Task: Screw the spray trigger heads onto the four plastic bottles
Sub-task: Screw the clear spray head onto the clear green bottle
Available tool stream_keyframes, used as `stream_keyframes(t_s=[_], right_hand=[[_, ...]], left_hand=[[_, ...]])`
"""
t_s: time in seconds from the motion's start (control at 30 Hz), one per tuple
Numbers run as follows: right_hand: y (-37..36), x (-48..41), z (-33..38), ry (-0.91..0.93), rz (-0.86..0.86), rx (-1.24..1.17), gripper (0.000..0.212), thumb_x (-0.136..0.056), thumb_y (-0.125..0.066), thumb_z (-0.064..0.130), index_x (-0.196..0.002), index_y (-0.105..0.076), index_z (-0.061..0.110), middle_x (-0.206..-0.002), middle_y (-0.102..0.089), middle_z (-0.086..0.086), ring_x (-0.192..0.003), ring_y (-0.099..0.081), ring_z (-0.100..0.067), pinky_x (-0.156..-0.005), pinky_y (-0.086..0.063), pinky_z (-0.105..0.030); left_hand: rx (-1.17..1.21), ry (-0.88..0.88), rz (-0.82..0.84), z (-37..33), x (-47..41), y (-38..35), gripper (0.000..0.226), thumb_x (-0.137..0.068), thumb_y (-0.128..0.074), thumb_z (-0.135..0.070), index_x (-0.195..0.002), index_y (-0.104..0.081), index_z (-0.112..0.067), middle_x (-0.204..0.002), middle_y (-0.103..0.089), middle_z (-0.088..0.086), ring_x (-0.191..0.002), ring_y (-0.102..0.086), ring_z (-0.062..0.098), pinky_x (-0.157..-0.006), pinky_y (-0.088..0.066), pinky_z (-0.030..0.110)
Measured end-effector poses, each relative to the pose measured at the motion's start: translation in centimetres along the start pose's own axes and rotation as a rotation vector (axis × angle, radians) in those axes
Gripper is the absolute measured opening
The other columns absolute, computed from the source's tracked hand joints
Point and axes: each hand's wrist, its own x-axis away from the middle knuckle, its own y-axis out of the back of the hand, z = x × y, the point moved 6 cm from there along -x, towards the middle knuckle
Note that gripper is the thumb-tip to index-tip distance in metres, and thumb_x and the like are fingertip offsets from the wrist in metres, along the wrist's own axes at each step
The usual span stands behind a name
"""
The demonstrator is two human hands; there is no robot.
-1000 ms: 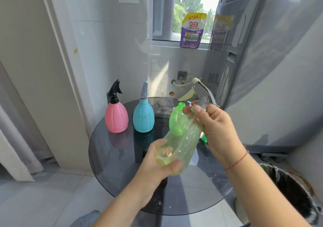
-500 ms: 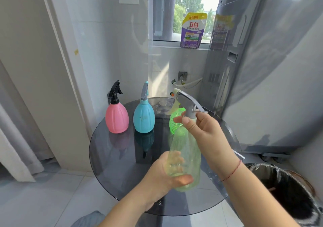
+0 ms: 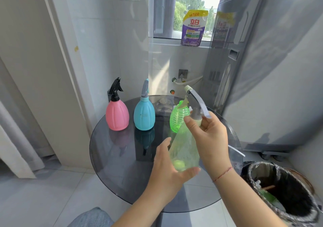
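A pale yellow-green translucent bottle (image 3: 185, 148) is held upright above the round glass table (image 3: 122, 165). My left hand (image 3: 167, 167) cups its base. My right hand (image 3: 209, 137) grips its neck, just under a grey spray trigger head (image 3: 195, 102) that sits on top. Behind it stands a ribbed green bottle (image 3: 178, 117) with its neck bare. A pink bottle (image 3: 117, 115) with a black trigger head and a blue bottle (image 3: 144, 115) with a grey trigger head stand at the table's back left.
A thin white tube (image 3: 236, 150) lies at the table's right edge. A lined trash bin (image 3: 283, 191) sits at the lower right. A grey appliance (image 3: 271, 69) fills the right side. A purple detergent pouch (image 3: 194, 28) stands on the window sill.
The pale bottle has swung from tilted to upright and moved a little nearer the table. My left hand shifted from gripping its side to cupping its base.
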Motion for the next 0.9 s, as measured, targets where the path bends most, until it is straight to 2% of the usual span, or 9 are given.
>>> stream_keyframes(t_s=[0.07, 0.2, 0.3, 0.37, 0.43, 0.57, 0.67, 0.77, 0.9], right_hand=[[-0.5, 0.4, -0.5, -0.018, 0.0, -0.027, 0.031, -0.08, -0.074, 0.017, -0.063, -0.05, 0.026, -0.041, -0.048, 0.023, -0.041, -0.043, 0.003, -0.045, -0.032, -0.006], [-2.0, 0.4, -0.8, -0.077, 0.165, 0.011, 0.007, -0.083, -0.07, 0.026, -0.083, -0.064, 0.023, -0.058, -0.063, 0.017, -0.054, -0.052, 0.001, -0.057, -0.042, -0.014], [-2.3, 0.1, -0.9, -0.107, 0.327, 0.06, 0.017, -0.089, -0.061, 0.032, -0.095, -0.067, 0.018, -0.086, -0.07, -0.016, -0.068, -0.056, -0.021, -0.067, -0.049, -0.034], [-2.2, 0.1, -0.8, -0.099, 0.343, 0.072, 0.02, -0.09, -0.06, 0.033, -0.097, -0.068, 0.017, -0.094, -0.071, -0.02, -0.085, -0.063, -0.034, -0.079, -0.053, -0.046], [-2.1, 0.3, -0.8, -0.08, 0.295, 0.089, 0.02, -0.09, -0.059, 0.033, -0.097, -0.068, 0.016, -0.093, -0.072, -0.017, -0.086, -0.065, -0.031, -0.08, -0.053, -0.043], [-2.0, 0.6, -1.3, -0.051, 0.185, 0.113, 0.031, -0.09, -0.059, 0.034, -0.089, -0.066, 0.003, -0.072, -0.063, -0.021, -0.054, -0.042, -0.012, -0.052, -0.038, -0.028], [-2.0, 0.9, -1.6, -0.034, 0.138, 0.09, 0.028, -0.09, -0.06, 0.03, -0.087, -0.066, 0.003, -0.076, -0.066, -0.022, -0.056, -0.042, -0.007, -0.052, -0.037, -0.022], [-2.2, 1.2, -2.1, -0.053, 0.098, 0.061, 0.015, -0.089, -0.063, 0.028, -0.092, -0.067, 0.014, -0.066, -0.063, 0.002, -0.058, -0.051, -0.001, -0.054, -0.038, -0.009], [-3.1, 1.0, -2.8, -0.123, 0.09, -0.014, 0.023, -0.086, -0.066, 0.029, -0.105, -0.066, 0.015, -0.082, -0.068, 0.007, -0.077, -0.06, -0.004, -0.07, -0.045, -0.016]], left_hand=[[0.024, -0.005, -0.009, -0.1, -0.1, -0.5, 0.106, -0.052, -0.081, -0.062, -0.142, -0.031, -0.036, -0.139, -0.046, -0.014, -0.128, -0.048, 0.005, -0.103, -0.046, 0.036], [0.069, 0.025, 0.003, 0.7, -0.6, -0.8, 0.073, -0.055, -0.081, -0.054, -0.117, -0.045, -0.042, -0.118, -0.063, -0.013, -0.107, -0.062, 0.001, -0.09, -0.054, 0.035], [0.07, 0.061, 0.102, 1.6, -1.3, -0.5, 0.089, -0.05, -0.083, -0.058, -0.126, -0.045, -0.033, -0.127, -0.059, -0.008, -0.117, -0.058, 0.006, -0.1, -0.049, 0.039], [0.052, 0.061, 0.135, 1.7, -1.5, -0.2, 0.091, -0.049, -0.083, -0.059, -0.127, -0.044, -0.034, -0.127, -0.058, -0.011, -0.119, -0.057, 0.006, -0.102, -0.048, 0.041], [0.032, 0.05, 0.127, 1.8, -1.6, -0.1, 0.087, -0.052, -0.083, -0.057, -0.127, -0.043, -0.035, -0.127, -0.059, -0.011, -0.119, -0.057, 0.007, -0.102, -0.048, 0.042], [0.026, 0.044, 0.107, 1.9, -1.6, -0.2, 0.086, -0.055, -0.083, -0.055, -0.128, -0.042, -0.035, -0.125, -0.06, -0.011, -0.116, -0.059, 0.008, -0.1, -0.05, 0.042], [0.036, 0.038, 0.105, 2.1, -1.7, -0.1, 0.085, -0.053, -0.08, -0.051, -0.127, -0.042, -0.034, -0.123, -0.061, -0.01, -0.114, -0.061, 0.01, -0.097, -0.053, 0.044], [0.041, -0.003, 0.076, 1.9, -2.0, 0.0, 0.08, -0.058, -0.084, -0.037, -0.127, -0.044, -0.039, -0.125, -0.059, -0.009, -0.118, -0.059, 0.011, -0.098, -0.053, 0.044], [0.008, -0.081, -0.025, 1.3, -2.9, 0.0, 0.087, -0.059, -0.085, -0.034, -0.134, -0.04, -0.041, -0.129, -0.053, -0.01, -0.123, -0.053, 0.01, -0.099, -0.051, 0.035]])
